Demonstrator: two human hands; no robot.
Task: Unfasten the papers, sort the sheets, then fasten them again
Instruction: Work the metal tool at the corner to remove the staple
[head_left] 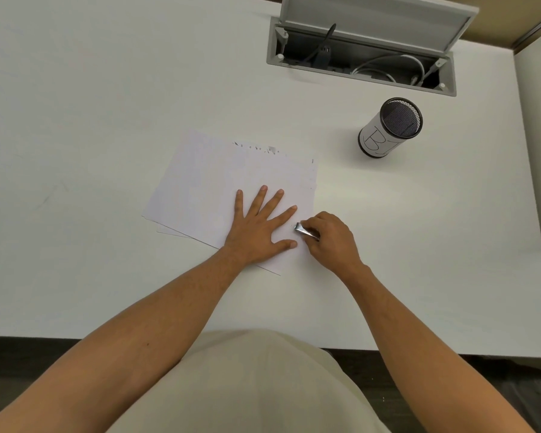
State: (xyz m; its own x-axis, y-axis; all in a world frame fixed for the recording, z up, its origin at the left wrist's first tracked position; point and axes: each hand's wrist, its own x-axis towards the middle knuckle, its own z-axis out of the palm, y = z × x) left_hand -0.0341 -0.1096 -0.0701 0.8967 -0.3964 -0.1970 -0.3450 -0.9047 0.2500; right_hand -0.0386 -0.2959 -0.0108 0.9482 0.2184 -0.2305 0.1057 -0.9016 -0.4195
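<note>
The left hand [258, 225] lies flat and spread on the stack of papers [231, 195], fingers fanned, palm pressing the sheets down onto the white table [91, 104]. It grips nothing; it just pins the stack. The right hand [328, 237] is curled at the near right edge of the papers, its fingers closed around a small shiny metal clip [305, 230], which looks like a binder clip, though it is too small to be sure. One end of the clip pokes out towards the left thumb, right at the paper's edge.

The sheets sit roughly in the middle of the table, turned at an angle, and they are not quite squared: a second edge peeks out along the near left side, and some print shows along the far edge. Whether the clip bites the paper or only touches the edge, I cannot tell from here.

My guess is that this is a fastening step at the clip, either coming off or going on; the slightly fanned edges do not settle which. Either way the next move wants the left hand holding firm so the stack does not slide, while the right squeezes the clip open and works it cleanly over the edge.

Off to the far right stands a mesh pen cup [391, 128] with a paper label, well apart from the papers, and behind it an open cable hatch [366, 48] set into the table.
</note>
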